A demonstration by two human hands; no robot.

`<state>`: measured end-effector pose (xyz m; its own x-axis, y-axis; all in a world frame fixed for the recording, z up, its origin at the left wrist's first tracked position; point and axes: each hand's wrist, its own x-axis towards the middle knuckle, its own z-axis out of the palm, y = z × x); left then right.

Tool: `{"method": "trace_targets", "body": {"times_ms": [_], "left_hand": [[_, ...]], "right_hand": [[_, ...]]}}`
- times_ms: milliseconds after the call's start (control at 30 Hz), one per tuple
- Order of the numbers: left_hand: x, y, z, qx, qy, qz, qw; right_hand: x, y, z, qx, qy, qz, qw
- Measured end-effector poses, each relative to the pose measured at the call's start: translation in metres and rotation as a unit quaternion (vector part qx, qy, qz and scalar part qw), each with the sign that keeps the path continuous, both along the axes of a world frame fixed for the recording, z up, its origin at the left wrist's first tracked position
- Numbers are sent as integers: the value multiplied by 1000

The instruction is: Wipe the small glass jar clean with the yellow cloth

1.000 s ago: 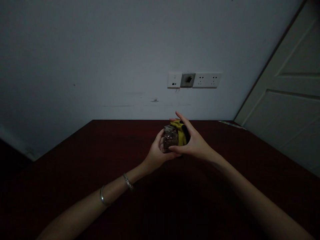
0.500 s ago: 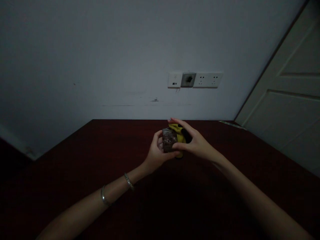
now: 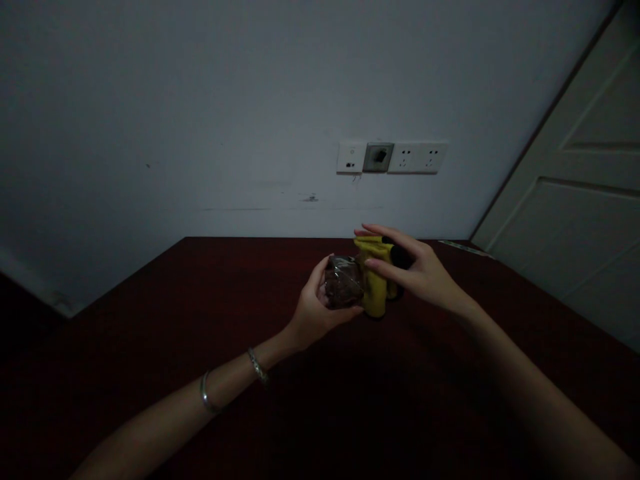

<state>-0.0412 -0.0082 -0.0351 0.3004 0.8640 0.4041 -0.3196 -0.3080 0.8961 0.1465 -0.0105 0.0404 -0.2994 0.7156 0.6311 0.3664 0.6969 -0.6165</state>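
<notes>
My left hand (image 3: 315, 305) is closed round a small brown block in shiny clear wrap (image 3: 344, 283); what the block is, I cannot tell. Its thumb lies along the near side, and the other fingers are mostly behind it. A yellow and black cloth item (image 3: 375, 293) is just to the right, against or very near the block. My right hand (image 3: 407, 263) pinches this cloth between the thumb in front and the fingers over its top. The cloth hangs down in folds below the thumb; its kind is unclear in the dim light.
Both hands are over a dark red table (image 3: 240, 280) that meets a pale wall (image 3: 250, 100). Sockets and a switch panel (image 3: 393, 158) sit on the wall behind. A panelled door (image 3: 580, 200) stands at the right, and a thin strip (image 3: 465, 249) lies by the table's back right edge.
My right hand has moved right and slightly up, drawing the yellow and black cloth item away from the block. More of the block shows. My left hand has hardly moved.
</notes>
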Motion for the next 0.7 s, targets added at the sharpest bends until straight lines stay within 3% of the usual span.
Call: {"method": "trace_targets", "body": {"times_ms": [300,500,700], "left_hand": [[0,1,-3,-21,-9,15,1000],[0,-1,0,-30,-4,4,1000],[-1,-1,0,-35,-10,-10,999]], "right_hand": [[14,-3,5,-36,-7,-13,999],[7,-5,6,-81,38,58,994],[8,-6,12,5,-51,36,998]]}}
